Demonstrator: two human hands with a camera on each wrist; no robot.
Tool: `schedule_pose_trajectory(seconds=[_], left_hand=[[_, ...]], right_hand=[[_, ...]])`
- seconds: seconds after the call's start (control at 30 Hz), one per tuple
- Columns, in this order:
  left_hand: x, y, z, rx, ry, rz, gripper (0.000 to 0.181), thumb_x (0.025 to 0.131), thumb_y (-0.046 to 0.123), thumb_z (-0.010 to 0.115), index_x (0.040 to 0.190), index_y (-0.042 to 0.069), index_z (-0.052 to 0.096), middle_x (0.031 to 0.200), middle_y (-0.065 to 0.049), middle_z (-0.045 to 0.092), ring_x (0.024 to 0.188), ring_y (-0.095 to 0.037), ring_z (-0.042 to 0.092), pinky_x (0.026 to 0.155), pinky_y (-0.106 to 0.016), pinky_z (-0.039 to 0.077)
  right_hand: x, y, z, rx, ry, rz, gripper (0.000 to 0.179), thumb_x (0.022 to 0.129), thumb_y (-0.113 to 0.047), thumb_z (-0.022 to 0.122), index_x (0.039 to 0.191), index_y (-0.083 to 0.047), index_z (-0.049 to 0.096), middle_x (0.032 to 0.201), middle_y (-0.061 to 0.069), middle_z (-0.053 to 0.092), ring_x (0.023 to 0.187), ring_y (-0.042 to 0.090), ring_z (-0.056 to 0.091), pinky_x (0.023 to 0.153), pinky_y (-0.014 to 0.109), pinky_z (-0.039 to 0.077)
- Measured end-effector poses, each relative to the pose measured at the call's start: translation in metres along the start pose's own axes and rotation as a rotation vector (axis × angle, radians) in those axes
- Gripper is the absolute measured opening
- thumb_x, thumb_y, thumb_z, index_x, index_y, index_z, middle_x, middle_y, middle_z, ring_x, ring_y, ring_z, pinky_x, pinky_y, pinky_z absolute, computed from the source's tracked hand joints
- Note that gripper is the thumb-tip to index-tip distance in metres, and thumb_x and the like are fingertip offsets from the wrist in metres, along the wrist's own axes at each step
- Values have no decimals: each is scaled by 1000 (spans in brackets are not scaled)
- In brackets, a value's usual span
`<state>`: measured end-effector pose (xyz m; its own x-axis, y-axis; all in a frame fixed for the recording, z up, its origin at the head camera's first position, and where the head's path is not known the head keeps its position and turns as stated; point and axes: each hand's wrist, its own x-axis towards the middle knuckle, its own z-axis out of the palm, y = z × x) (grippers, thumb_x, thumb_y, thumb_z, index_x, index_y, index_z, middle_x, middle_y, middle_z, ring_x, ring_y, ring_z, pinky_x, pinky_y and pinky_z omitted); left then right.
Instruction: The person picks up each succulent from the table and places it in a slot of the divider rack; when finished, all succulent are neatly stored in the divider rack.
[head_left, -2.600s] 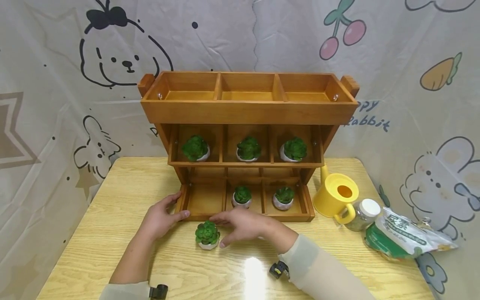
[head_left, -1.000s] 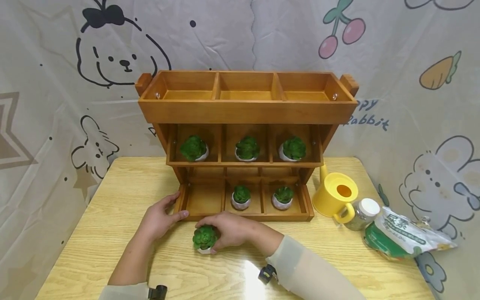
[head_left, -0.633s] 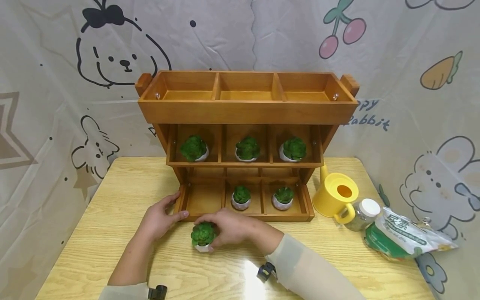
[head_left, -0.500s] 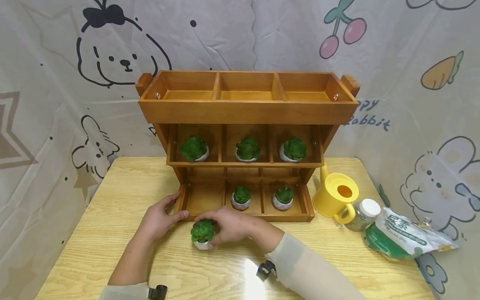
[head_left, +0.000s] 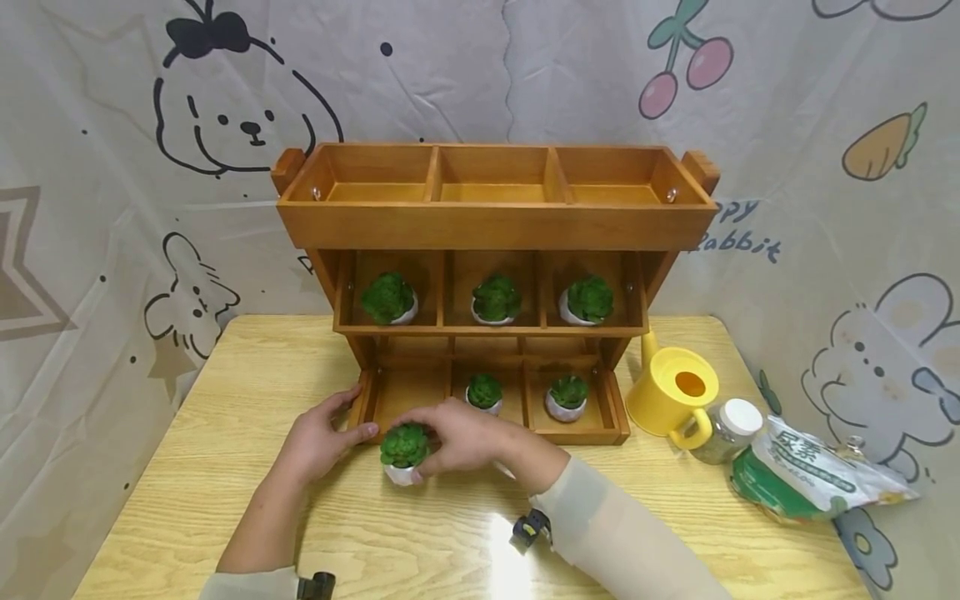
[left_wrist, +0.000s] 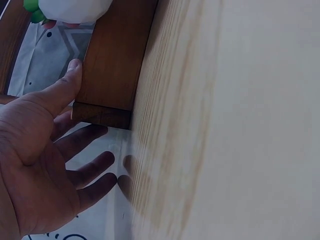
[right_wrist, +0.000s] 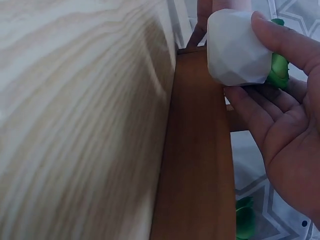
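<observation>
My right hand [head_left: 467, 435] holds a small potted succulent [head_left: 405, 446] by its white faceted pot, between thumb and fingers. In the right wrist view, the pot [right_wrist: 235, 47] is tipped sideways to the camera, off the table and beside the shelf's front board. Close by, my left hand [head_left: 318, 442] grips the lower left corner of a three-tier wooden shelf [head_left: 495, 227]. The left thumb [left_wrist: 70, 80] lies against the board and the other fingers reach round its end. Just behind the held plant is the lowest tier's left compartment [head_left: 408, 396], with nothing standing in it.
Two potted succulents [head_left: 566, 396] stand in the lowest tier's middle and right compartments. Three more [head_left: 497, 298] fill the middle tier. A yellow watering can [head_left: 671, 392], a white-lidded jar [head_left: 727, 429] and a green-and-white bag [head_left: 817, 471] sit to the right on the table [head_left: 420, 550].
The right hand has closed round the succulent, lifted it from the table and brought it slightly left and towards the shelf. The left hand has stayed at the shelf's corner.
</observation>
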<state>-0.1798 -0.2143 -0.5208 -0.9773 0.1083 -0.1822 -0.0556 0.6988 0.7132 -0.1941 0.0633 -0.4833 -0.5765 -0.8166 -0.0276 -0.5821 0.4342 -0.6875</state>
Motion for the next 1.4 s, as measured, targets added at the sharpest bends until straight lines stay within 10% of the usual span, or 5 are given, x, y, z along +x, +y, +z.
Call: schedule_pose_trajectory(seconds=[1.4], left_hand=[[-1, 1, 0, -14, 14, 11, 84, 92, 46, 79, 160, 15, 43, 158, -16, 47, 148, -45, 36, 116, -66, 32]], right_hand=[[36, 18, -28, -66, 97, 132, 72, 88, -31, 86, 152, -20, 54, 136, 1, 66, 118, 12, 62, 103, 30, 50]])
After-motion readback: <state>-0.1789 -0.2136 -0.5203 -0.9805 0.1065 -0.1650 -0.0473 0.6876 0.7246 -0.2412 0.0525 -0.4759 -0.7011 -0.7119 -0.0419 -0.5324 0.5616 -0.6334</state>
